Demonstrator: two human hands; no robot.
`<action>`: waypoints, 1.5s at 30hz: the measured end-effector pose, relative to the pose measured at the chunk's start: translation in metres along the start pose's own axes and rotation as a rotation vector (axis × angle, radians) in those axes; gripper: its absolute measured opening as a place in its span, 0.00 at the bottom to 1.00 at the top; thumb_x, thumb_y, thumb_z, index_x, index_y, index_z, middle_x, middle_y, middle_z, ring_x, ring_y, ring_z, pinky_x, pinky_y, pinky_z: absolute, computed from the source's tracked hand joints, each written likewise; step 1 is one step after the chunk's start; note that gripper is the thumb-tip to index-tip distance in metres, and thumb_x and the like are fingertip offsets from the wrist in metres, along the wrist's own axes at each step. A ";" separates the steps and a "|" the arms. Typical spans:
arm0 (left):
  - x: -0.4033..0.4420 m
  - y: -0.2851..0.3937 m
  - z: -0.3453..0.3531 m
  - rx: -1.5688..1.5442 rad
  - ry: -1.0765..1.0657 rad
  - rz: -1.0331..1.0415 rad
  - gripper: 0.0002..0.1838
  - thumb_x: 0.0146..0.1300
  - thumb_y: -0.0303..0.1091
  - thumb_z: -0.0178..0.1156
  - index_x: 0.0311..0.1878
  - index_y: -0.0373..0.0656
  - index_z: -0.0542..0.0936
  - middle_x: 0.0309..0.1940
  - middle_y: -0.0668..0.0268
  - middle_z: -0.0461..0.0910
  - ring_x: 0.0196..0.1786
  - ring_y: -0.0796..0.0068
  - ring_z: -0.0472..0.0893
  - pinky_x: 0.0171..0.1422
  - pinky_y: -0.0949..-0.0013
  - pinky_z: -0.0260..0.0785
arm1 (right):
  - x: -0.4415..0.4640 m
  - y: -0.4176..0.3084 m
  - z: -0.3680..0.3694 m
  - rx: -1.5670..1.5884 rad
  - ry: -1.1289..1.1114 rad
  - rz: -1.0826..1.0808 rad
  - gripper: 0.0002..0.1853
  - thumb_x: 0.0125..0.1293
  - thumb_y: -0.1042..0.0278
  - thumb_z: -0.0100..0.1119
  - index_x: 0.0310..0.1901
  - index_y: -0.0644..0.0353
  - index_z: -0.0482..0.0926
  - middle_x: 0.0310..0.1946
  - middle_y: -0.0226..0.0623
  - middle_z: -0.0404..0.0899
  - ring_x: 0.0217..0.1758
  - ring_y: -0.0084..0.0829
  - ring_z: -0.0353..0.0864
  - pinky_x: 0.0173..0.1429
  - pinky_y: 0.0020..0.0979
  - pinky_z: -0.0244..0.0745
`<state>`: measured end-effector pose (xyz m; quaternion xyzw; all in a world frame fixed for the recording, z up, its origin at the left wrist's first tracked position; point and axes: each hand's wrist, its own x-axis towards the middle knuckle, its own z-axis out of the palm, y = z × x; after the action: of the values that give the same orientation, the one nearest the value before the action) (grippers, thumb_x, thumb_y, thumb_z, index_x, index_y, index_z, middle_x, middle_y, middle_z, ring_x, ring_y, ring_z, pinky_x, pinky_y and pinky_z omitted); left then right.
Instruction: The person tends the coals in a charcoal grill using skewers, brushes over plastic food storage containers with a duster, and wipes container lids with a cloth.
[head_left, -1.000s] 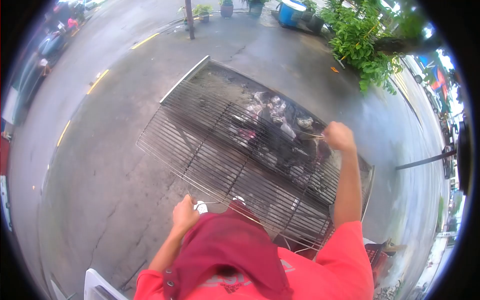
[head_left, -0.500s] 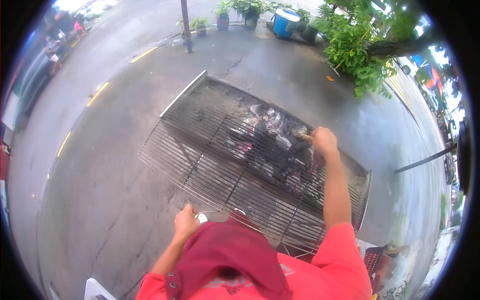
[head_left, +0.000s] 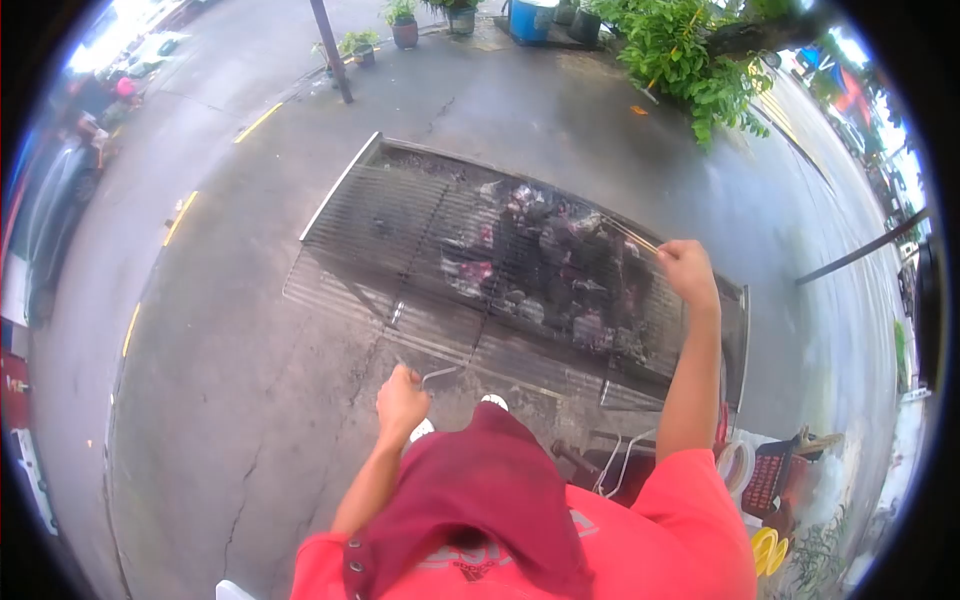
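Note:
A long charcoal grill [head_left: 345,190] stands before me, with lumps of charcoal [head_left: 540,240], some ash-white, heaped at its middle and right. Over it lies a wire grate [head_left: 385,215], its bars smeared by motion and its near part jutting past the grill's front side. My left hand [head_left: 402,402] is closed around a bent wire handle [head_left: 440,374] at the near side. In my right hand [head_left: 688,272], above the far right side, is a thin wooden stick [head_left: 632,236] pointing at the coals; whether it is one stick or two I cannot tell.
A pole [head_left: 330,50], potted plants [head_left: 403,25] and a blue bucket [head_left: 531,20] stand beyond the grill. A leafy tree [head_left: 690,65] is at the upper right. A red basket [head_left: 768,478] and yellow rings [head_left: 769,550] are at my lower right. Parked vehicles line the left.
My right hand has moved right, and more of the stick shows over the coals. The grate's bars have gone from sharp to blurred. My left hand keeps hold of the handle; the view has shifted.

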<state>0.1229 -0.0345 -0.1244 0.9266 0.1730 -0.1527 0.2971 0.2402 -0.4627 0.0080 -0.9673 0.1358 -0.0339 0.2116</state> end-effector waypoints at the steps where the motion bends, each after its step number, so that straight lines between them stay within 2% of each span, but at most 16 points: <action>1: 0.008 0.009 0.000 -0.010 -0.001 0.007 0.13 0.48 0.27 0.57 0.40 0.44 0.77 0.38 0.51 0.81 0.46 0.48 0.79 0.49 0.52 0.69 | -0.004 0.008 0.001 0.041 0.013 -0.002 0.08 0.59 0.68 0.60 0.38 0.61 0.83 0.29 0.47 0.82 0.34 0.41 0.82 0.41 0.37 0.73; 7: 0.035 0.029 0.001 0.000 0.004 0.066 0.13 0.48 0.26 0.56 0.40 0.42 0.76 0.37 0.50 0.81 0.46 0.47 0.79 0.49 0.53 0.70 | -0.037 0.051 0.014 0.145 0.062 0.135 0.10 0.60 0.69 0.59 0.39 0.64 0.82 0.28 0.48 0.81 0.34 0.38 0.83 0.42 0.36 0.74; 15: 0.033 0.031 -0.004 0.020 -0.023 0.096 0.13 0.47 0.26 0.56 0.39 0.41 0.76 0.35 0.48 0.81 0.44 0.46 0.79 0.48 0.52 0.69 | 0.007 0.044 0.021 0.057 0.133 -0.060 0.10 0.58 0.67 0.60 0.39 0.59 0.84 0.32 0.47 0.82 0.38 0.45 0.82 0.45 0.38 0.75; 21: 0.016 0.015 -0.005 0.062 -0.002 0.077 0.12 0.46 0.27 0.56 0.37 0.41 0.76 0.33 0.47 0.81 0.42 0.45 0.79 0.47 0.51 0.69 | 0.047 0.021 0.019 -0.124 -0.027 -0.050 0.09 0.59 0.65 0.60 0.40 0.55 0.84 0.35 0.44 0.82 0.41 0.44 0.81 0.46 0.38 0.75; 24: 0.018 0.012 -0.005 0.058 0.005 0.103 0.12 0.46 0.26 0.56 0.37 0.41 0.76 0.32 0.48 0.81 0.41 0.45 0.79 0.46 0.51 0.69 | 0.075 0.024 0.018 -0.254 -0.136 -0.174 0.09 0.59 0.66 0.59 0.40 0.54 0.84 0.35 0.44 0.82 0.41 0.44 0.81 0.47 0.38 0.74; 27: 0.016 0.006 -0.003 0.056 0.003 0.101 0.11 0.46 0.26 0.56 0.36 0.41 0.76 0.32 0.48 0.80 0.42 0.45 0.79 0.46 0.51 0.69 | 0.103 0.031 -0.006 -0.100 -0.202 -0.203 0.09 0.60 0.67 0.58 0.40 0.56 0.84 0.35 0.45 0.82 0.41 0.43 0.81 0.47 0.38 0.74; 28: 0.015 0.008 -0.004 0.053 -0.009 0.081 0.10 0.47 0.27 0.56 0.36 0.41 0.76 0.33 0.48 0.80 0.43 0.45 0.78 0.46 0.50 0.68 | 0.107 0.033 -0.017 -0.094 -0.186 -0.190 0.09 0.60 0.67 0.58 0.38 0.60 0.83 0.34 0.47 0.82 0.40 0.45 0.81 0.47 0.39 0.74; 31: 0.023 0.020 -0.002 0.038 -0.013 0.061 0.09 0.49 0.27 0.56 0.36 0.41 0.75 0.34 0.48 0.80 0.43 0.44 0.77 0.46 0.49 0.68 | 0.112 0.056 -0.027 -0.071 -0.079 -0.247 0.09 0.61 0.68 0.57 0.36 0.63 0.82 0.29 0.45 0.82 0.34 0.41 0.80 0.42 0.38 0.73; 37: 0.063 0.054 0.006 0.042 0.051 0.076 0.11 0.46 0.25 0.56 0.36 0.43 0.76 0.33 0.50 0.81 0.42 0.46 0.79 0.46 0.51 0.69 | 0.090 0.079 -0.009 0.166 -0.138 0.000 0.09 0.63 0.70 0.55 0.37 0.66 0.80 0.20 0.35 0.76 0.26 0.24 0.73 0.35 0.30 0.69; 41: 0.076 0.067 0.003 0.056 0.058 0.100 0.12 0.46 0.26 0.56 0.37 0.43 0.76 0.34 0.50 0.81 0.43 0.46 0.79 0.48 0.51 0.69 | 0.071 0.089 -0.003 0.203 -0.143 -0.023 0.09 0.63 0.69 0.56 0.38 0.67 0.80 0.19 0.31 0.74 0.25 0.21 0.71 0.34 0.28 0.69; 45: 0.075 0.072 0.000 0.063 0.014 0.043 0.11 0.50 0.27 0.55 0.39 0.43 0.75 0.39 0.52 0.80 0.47 0.47 0.77 0.49 0.52 0.68 | 0.042 0.097 0.000 0.279 -0.118 0.017 0.10 0.63 0.70 0.57 0.41 0.67 0.81 0.20 0.29 0.74 0.25 0.18 0.69 0.33 0.27 0.68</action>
<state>0.2195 -0.0721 -0.1180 0.9401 0.1501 -0.1453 0.2695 0.2567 -0.5590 -0.0317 -0.9275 0.1255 0.0063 0.3521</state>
